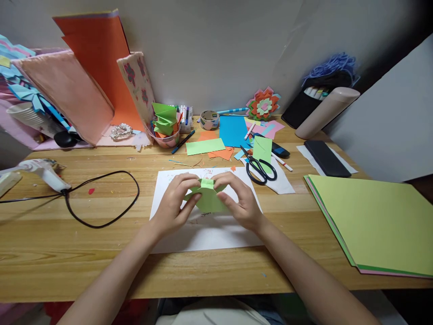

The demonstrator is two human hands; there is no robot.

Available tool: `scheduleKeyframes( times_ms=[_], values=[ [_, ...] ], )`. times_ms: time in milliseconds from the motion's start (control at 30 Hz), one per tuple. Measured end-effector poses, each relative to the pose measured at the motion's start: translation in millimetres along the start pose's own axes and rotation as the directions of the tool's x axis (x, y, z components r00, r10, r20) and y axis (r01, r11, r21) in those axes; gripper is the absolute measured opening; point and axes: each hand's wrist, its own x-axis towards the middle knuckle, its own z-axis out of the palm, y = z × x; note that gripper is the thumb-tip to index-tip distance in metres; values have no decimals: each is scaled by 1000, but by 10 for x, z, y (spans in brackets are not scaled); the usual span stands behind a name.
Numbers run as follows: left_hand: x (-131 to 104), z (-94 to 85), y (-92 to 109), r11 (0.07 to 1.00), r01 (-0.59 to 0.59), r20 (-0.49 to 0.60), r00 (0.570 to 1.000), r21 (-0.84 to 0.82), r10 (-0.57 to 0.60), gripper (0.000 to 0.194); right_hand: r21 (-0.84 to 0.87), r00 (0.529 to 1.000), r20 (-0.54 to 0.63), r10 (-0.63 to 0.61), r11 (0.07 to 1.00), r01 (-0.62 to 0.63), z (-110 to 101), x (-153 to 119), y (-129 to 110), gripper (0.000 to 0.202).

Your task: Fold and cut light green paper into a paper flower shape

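Note:
A folded light-green paper piece (210, 201) is held upright between both hands, over a white sheet (203, 237) on the wooden table. My left hand (177, 198) grips its left side, thumb in front and fingers curled behind the top. On the right side, my right hand (240, 198) pinches the same paper between thumb and fingers. A small folded flap stands up between the fingertips. Small coloured marks show on the sheet beyond the paper.
Black scissors (257, 168) lie right of the sheet's far edge. A black cable (135, 198) loops at left. Coloured papers (375, 221) are stacked at right. Behind are a tape roll (209, 120), a blue sheet (233, 131) and a plastic cup of scraps (166, 139).

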Motion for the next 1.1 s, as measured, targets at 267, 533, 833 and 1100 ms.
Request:
scheduleKeyframes(
  times_ms=[267,533,833,1100],
  values=[
    [43,-42,72,985,151,-67,985,-85,-157,10,44,985,-174,19,999,-12,67,-46,28,15],
    [35,-56,44,985,157,-19,987,-69,-159,9,-232,955,-77,-286,937,262,24,-56,14,27],
    [36,-56,53,990,126,46,991,-63,-123,18,-273,916,-145,-375,905,327,76,-100,19,21],
    [34,-20,49,972,175,-17,984,-158,-180,12,-75,954,-233,-190,981,177,101,-111,18,30]
  ],
)
